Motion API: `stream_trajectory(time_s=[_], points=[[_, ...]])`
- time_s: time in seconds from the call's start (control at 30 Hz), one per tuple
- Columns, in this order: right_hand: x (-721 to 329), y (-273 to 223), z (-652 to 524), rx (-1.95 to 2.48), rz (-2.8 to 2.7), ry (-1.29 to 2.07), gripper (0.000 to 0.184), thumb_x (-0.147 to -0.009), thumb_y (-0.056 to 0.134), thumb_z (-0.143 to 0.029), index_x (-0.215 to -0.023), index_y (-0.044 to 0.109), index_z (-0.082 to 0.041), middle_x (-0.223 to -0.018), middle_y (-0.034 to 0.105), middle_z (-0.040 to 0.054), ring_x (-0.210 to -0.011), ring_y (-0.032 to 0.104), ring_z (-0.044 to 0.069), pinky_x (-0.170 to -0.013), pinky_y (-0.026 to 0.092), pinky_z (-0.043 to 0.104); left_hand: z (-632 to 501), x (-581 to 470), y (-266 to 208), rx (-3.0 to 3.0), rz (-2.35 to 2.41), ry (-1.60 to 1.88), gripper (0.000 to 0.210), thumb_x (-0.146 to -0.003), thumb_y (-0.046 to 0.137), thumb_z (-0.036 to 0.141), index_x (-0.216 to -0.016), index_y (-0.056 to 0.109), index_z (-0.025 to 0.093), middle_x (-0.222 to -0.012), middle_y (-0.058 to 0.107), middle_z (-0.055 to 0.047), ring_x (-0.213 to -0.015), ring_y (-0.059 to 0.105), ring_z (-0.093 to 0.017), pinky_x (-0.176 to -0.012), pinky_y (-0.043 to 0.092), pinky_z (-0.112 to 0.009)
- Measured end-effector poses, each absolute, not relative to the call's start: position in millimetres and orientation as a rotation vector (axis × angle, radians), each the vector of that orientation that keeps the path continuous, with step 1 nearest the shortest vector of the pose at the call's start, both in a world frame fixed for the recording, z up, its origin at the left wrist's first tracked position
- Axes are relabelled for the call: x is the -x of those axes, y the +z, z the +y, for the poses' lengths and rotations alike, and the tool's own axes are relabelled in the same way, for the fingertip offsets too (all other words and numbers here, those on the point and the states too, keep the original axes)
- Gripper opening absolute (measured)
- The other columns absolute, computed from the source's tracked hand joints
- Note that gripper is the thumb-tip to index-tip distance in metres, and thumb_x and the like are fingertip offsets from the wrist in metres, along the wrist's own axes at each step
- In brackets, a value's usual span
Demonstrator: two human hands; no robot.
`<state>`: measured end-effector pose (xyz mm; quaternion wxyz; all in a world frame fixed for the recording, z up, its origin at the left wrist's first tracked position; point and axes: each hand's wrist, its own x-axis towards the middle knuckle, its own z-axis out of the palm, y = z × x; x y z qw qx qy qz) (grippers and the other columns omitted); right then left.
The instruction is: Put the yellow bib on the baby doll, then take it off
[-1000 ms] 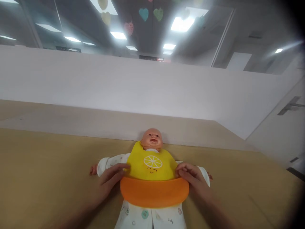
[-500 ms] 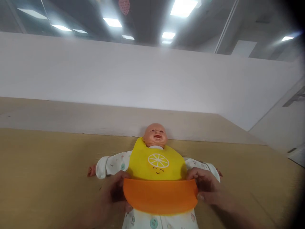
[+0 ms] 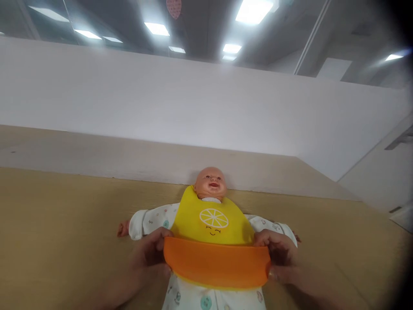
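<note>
A baby doll (image 3: pixel 211 181) lies on its back with its arms spread, dressed in a white patterned outfit (image 3: pixel 158 217). Over its chest is a yellow bib (image 3: pixel 193 219) with a white citrus slice and a smiling face printed on it. The bib's lower edge turns up into an orange pocket (image 3: pixel 216 263). My left hand (image 3: pixel 153 254) grips the pocket's left end between thumb and fingers. At the right end, my right hand (image 3: pixel 280 256) pinches the pocket the same way, its fingertips reaching behind the rim.
The doll rests on a wood-coloured tabletop (image 3: pixel 64 224). Behind its head runs a paler strip (image 3: pixel 129 159) of surface, then a low white wall (image 3: pixel 180 99). Glass panels with ceiling lights stand above the wall. A door handle (image 3: pixel 398 140) shows at far right.
Both hands have drawn slightly apart, and the orange pocket looks wider, its left end a little higher. The camera view has tilted slightly. The doll stays in place.
</note>
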<state>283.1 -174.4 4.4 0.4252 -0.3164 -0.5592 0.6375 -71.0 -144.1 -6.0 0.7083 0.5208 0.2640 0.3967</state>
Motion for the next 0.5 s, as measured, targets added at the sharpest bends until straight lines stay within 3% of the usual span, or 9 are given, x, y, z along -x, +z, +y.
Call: stream_trajectory(time_s=[0.2, 0.4, 0.5], points=[[-280.1, 4.4, -173.9, 0.760, -1.385, 1.569, 0.031, -0.066, 0.080, -0.026, -0.093, 0.064, -0.022, -0.079, 0.056, -0.0005, -0.067, 0.048, 0.008, -0.058, 0.034, 0.019, -145.5, 71.0, 4.5, -1.191, 0.598, 0.856, 0.034, -0.071, 0.077, 0.034, -0.095, 0.056, 0.023, -0.070, 0.044, 0.005, -0.067, 0.041, -0.009, -0.060, 0.032, -0.020], [-279.7, 2.1, -173.1, 0.782, -1.388, 1.587, 0.034, -0.065, 0.081, -0.025, -0.094, 0.064, -0.021, -0.077, 0.055, -0.0010, -0.065, 0.049, 0.007, -0.057, 0.034, 0.019, -145.5, 72.6, 4.9, -1.108, 0.582, 0.793, 0.033, -0.068, 0.078, 0.024, -0.087, 0.052, 0.021, -0.071, 0.049, 0.006, -0.064, 0.043, -0.008, -0.058, 0.033, -0.020], [-281.3, -1.2, -173.3, 0.796, -1.409, 1.576, 0.032, -0.069, 0.078, -0.030, -0.095, 0.063, -0.021, -0.070, 0.053, -0.0025, -0.054, 0.045, 0.005, -0.049, 0.030, 0.017, -144.3, 76.7, 4.2, -1.128, 0.598, 0.722, 0.026, -0.073, 0.074, 0.026, -0.090, 0.055, 0.021, -0.078, 0.058, 0.002, -0.069, 0.050, -0.011, -0.063, 0.036, -0.022]])
